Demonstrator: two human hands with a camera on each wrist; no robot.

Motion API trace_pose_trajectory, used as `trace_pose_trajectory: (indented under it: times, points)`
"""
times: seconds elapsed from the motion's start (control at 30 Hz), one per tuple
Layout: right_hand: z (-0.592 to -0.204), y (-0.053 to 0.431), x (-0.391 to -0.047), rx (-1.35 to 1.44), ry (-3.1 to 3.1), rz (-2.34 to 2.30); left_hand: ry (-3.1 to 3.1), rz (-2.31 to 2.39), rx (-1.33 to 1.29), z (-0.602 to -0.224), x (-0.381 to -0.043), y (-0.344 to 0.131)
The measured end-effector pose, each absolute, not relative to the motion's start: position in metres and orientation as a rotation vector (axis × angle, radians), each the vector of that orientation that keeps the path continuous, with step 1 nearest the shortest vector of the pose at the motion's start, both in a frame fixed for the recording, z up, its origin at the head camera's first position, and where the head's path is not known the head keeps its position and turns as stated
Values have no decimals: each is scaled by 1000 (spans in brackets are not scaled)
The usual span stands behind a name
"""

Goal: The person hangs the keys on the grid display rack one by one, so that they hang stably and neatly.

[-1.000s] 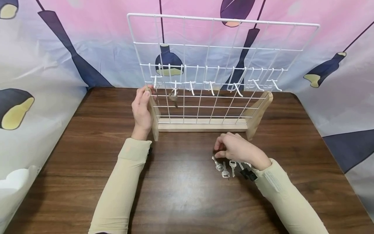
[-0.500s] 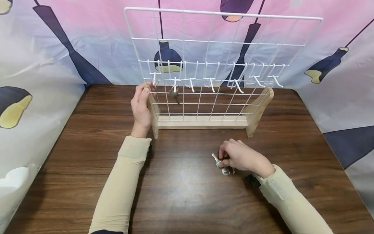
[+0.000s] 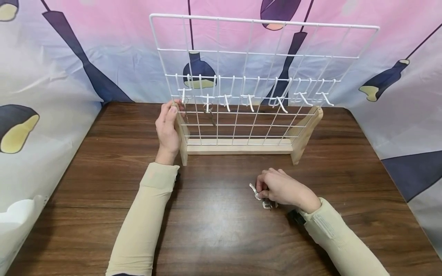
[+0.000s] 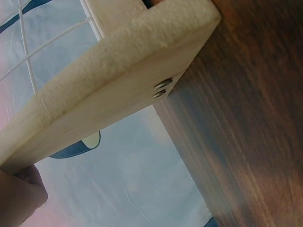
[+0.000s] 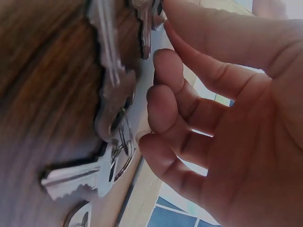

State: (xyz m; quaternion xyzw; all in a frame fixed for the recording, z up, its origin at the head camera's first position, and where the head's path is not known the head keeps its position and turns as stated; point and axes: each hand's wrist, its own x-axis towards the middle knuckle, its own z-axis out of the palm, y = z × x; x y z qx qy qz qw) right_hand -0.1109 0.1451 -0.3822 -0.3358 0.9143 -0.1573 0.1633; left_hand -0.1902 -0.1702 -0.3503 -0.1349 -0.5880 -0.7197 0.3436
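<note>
At the left of the white wire grid rack (image 3: 246, 79), my left hand (image 3: 168, 128) grips the top of its wooden side support (image 3: 181, 140). The left wrist view shows that support (image 4: 118, 75) close up, with the curled fingers (image 4: 21, 196) at its lower left. My right hand (image 3: 284, 186) is low over the table, its thumb and index finger pinching a silver key (image 3: 253, 188). A second key (image 3: 266, 205) lies beside it, partly under the hand. In the right wrist view several keys with rings, one key (image 5: 75, 177) among them, lie below the other curled fingers.
White hooks (image 3: 249, 102) line the grid in a row. A ringed key (image 3: 210, 113) hangs from the second hook from the left, and a thin chain-like item hangs on the leftmost. The dark wooden table (image 3: 207, 230) meets a patterned cloth (image 3: 114, 57) behind.
My right hand has come down and towards me onto the keys, its thumb and index finger closing on one. The hanging key has swung slightly. My left hand stays on the support.
</note>
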Motion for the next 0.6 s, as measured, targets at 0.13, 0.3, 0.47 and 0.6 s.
trace_pose_trajectory:
  times: [0.13,0.3,0.47,0.6]
  points:
    - [-381,144,-110,-963,2605,-439,-1528,-1872,-356,-350,-190,-170]
    - [-382,144,-108,-1003,2609,-411,-1523,-1871,-367,-351,-190,-170]
    - [-384,143,-107,-1032,2627,-377,-1525,-1862,-374,-353,-191,-171]
    - [-384,142,-107,-1010,2625,-377,-1518,-1873,-373,-353,-191,-171]
